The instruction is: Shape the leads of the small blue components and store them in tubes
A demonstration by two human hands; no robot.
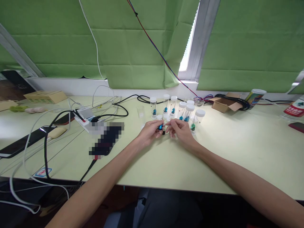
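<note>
Head view: a small blue piece point(160, 127) is held in the left hand point(151, 131), its grip closed with the piece pinched at the fingertips, above the worktop point(154, 171). A black tip point(163, 133) is seen just below the piece; whether the two are joined cannot be told. The right hand point(181, 130) is placed close by, just right of the piece, thumb and forefinger brought near each other; whether anything thin is pinched in that grip cannot be told at this size. Blue piece sits between the hands, nearer the left one.

Several white-capped clear tubes point(153, 106) are stood upright just beyond the hands, blue bits visible inside. One tube with a green piece point(193, 127) is stood just beside the right hand. An uncapped clear tube point(141, 113) is placed beyond the left hand. An open cardboard box point(223, 105) is set farther right, near the wall.
</note>
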